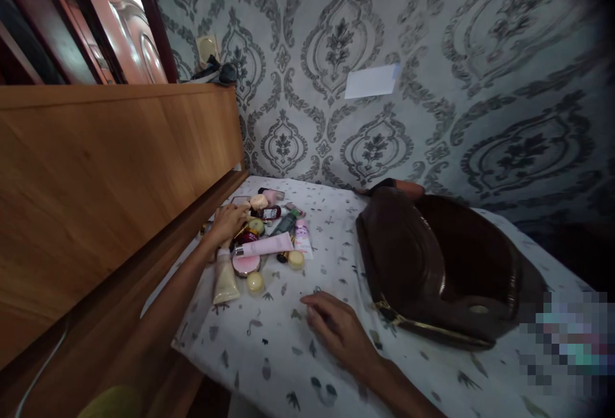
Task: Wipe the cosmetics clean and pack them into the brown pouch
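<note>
My right hand empty, loosely curled; left hand, at 10 o'clock of multicoloured plastic cosmetics heap, grip unclear: light touch should prevent rolling.

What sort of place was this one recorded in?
Probably a bedroom in a home: a wooden panel like a headboard stands at the left, a white printed cloth like a bedsheet covers the surface, and ornate wallpaper lines the wall behind.

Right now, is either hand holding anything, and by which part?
The right hand holds nothing visible. The left hand is at the cosmetics; whether it grips anything can't be told.
</note>
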### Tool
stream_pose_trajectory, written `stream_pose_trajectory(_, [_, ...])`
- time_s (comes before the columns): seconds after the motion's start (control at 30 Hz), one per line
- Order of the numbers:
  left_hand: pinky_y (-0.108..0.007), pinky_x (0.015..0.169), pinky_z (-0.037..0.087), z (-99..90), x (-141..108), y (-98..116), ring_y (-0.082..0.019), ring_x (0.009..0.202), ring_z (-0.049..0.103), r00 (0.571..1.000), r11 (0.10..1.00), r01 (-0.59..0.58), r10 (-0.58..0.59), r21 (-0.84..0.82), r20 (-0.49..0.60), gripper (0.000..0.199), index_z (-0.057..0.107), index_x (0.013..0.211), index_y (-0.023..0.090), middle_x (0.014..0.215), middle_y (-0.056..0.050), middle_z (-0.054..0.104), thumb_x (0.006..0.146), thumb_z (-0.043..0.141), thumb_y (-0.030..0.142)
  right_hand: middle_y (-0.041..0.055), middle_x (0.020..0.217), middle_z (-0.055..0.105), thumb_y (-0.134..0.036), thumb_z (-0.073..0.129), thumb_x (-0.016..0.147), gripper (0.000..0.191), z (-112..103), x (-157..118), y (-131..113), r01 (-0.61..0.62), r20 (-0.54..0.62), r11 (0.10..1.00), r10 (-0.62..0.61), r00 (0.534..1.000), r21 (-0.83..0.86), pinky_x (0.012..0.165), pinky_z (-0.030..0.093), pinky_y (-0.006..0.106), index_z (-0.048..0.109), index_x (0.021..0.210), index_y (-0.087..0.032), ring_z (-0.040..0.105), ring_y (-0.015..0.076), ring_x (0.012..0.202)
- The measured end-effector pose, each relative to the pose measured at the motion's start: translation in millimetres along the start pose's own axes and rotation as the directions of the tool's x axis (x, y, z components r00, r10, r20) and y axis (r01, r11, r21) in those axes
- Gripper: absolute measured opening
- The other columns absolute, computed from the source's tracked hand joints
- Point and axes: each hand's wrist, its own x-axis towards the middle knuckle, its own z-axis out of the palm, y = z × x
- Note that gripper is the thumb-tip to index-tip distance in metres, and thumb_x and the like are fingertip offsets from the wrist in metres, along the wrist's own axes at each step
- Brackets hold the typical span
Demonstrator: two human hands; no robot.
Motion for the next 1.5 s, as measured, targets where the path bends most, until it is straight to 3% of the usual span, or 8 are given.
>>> stream_pose_trajectory(0.27, [-0.059,0.109,0.03,0.8,0.9,-3.4,-0.036,0.144,0.024,0.983,0.985,-0.174,0.174,-0.007,0.056,0.029,0.074,0.109,0.032,0.149,-0.006,0.045,0.085,0.06,0.022,0.005,0.081,0.068,-0.021,0.047,0.097,0.02,-2.5,-0.5,-0.7,0.017,0.032,1.0,-0.016,0.999,-0.022,0.066,0.052,0.026,0.067,0.101,-0.018,0.066,0.0157,0.072])
stream_pose_trajectory(0.53, [-0.039,0.103,0.041,-6.8,9.1,40.1,-0.023,0.12,0.052,0.944,0.945,-0.325,0.326,-0.031,0.05,0.031,0.068,0.113,0.024,0.125,-0.007,0.064,0.097,0.042,0.027,0.0047,0.077,0.065,-0.018,0.046,0.097,0.021,-1.7,-0.2,1.7,0.022,0.048,1.0,-0.021,0.999,-0.021,0.063,0.05,0.026,0.066,0.1,-0.016,0.063,0.0151,0.067])
stream_pose_trajectory(0.67, [-0.036,0.098,0.043,-7.3,15.1,59.0,-0.024,0.106,0.059,0.908,0.918,-0.396,0.391,-0.003,0.148,0.027,0.074,0.091,0.023,0.101,-0.006,0.07,0.093,0.05,0.035,0.0048,0.076,0.065,-0.018,0.046,0.096,0.021,-1.3,-0.7,2.0,0.019,0.044,0.999,-0.018,0.999,-0.027,0.064,0.05,0.026,0.067,0.099,-0.016,0.063,0.0155,0.068])
stream_pose_trajectory(0.77, [-0.04,0.094,0.045,-7.5,16.8,56.9,-0.027,0.103,0.059,0.919,0.93,-0.364,0.348,0.055,0.185,0.024,0.075,0.083,0.02,0.098,-0.01,0.07,0.088,0.052,0.023,0.0044,0.076,0.065,-0.017,0.046,0.096,0.021,-0.6,-1.7,2.8,0.019,0.041,1.0,-0.018,0.999,-0.021,0.064,0.049,0.025,0.067,0.1,-0.016,0.063,0.0149,0.067])
stream_pose_trajectory(0.9, [-0.047,0.092,0.044,-7.9,13.5,49.7,-0.033,0.109,0.057,0.936,0.941,-0.324,0.303,0.099,0.18,0.027,0.075,0.097,0.02,0.111,-0.014,0.068,0.082,0.054,0.014,0.004,0.075,0.065,-0.017,0.046,0.096,0.021,-0.5,-2.1,4.0,0.021,0.042,1.0,-0.021,0.999,-0.021,0.063,0.048,0.025,0.067,0.099,-0.016,0.062,0.0148,0.067])
stream_pose_trajectory(1.1, [-0.049,0.107,0.032,2.1,12.7,60.2,-0.033,0.124,0.05,0.928,0.934,-0.355,0.347,0.038,0.137,0.024,0.076,0.092,0.019,0.11,-0.015,0.07,0.085,0.053,0.015,0.0045,0.078,0.066,-0.021,0.045,0.097,0.022,-1.2,-1.7,3.5,-0.018,0.071,1.0,0.019,0.997,-0.022,0.066,0.05,0.027,0.067,0.1,-0.018,0.063,0.0156,0.07])
stream_pose_trajectory(1.33, [-0.041,0.096,0.041,7.9,27.0,60.3,-0.027,0.095,0.062,0.977,0.936,-0.213,0.205,-0.281,-0.055,0.016,0.065,0.063,0.02,0.076,-0.01,0.07,0.072,0.059,0.009,0.0051,0.077,0.067,-0.021,0.045,0.096,0.023,0.9,-3.5,5.0,-0.015,0.048,1.0,0.016,0.999,-0.026,0.064,0.049,0.027,0.068,0.098,-0.017,0.063,0.0158,0.07])
stream_pose_trajectory(1.5, [-0.033,0.08,0.047,-29.7,47.1,35.8,-0.02,0.082,0.058,0.936,0.746,-0.126,-0.129,-0.654,-0.327,0.003,0.054,0.071,0.022,0.076,-0.002,0.06,0.074,0.055,0.02,0.0052,0.076,0.067,-0.02,0.045,0.095,0.024,0.2,-3.0,4.5,-0.006,0.05,0.999,0.008,0.999,-0.034,0.063,0.048,0.026,0.068,0.099,-0.016,0.062,0.0156,0.068])
